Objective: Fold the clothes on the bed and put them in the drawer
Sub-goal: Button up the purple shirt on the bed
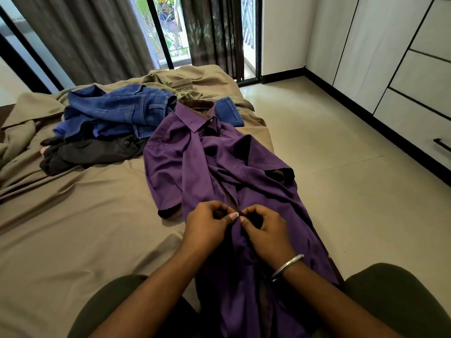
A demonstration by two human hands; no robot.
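Note:
A purple short-sleeved shirt (202, 164) lies lengthwise on the bed (80, 215), collar at the far end and its hem over my lap. My left hand (207, 228) and my right hand (264, 234) meet at the shirt's front placket, each pinching one edge of the fabric between thumb and fingers. The spot between my fingertips is hidden, so I cannot tell whether a button is there. Blue jeans (114, 111) lie crumpled at the far left of the bed, with a dark garment (90, 152) just in front of them.
A tan garment (178, 81) lies bunched at the bed's far end. White drawer fronts (415, 89) with a black handle (441, 145) line the right wall across a tiled floor (329, 152). Curtains and a glass door stand behind the bed.

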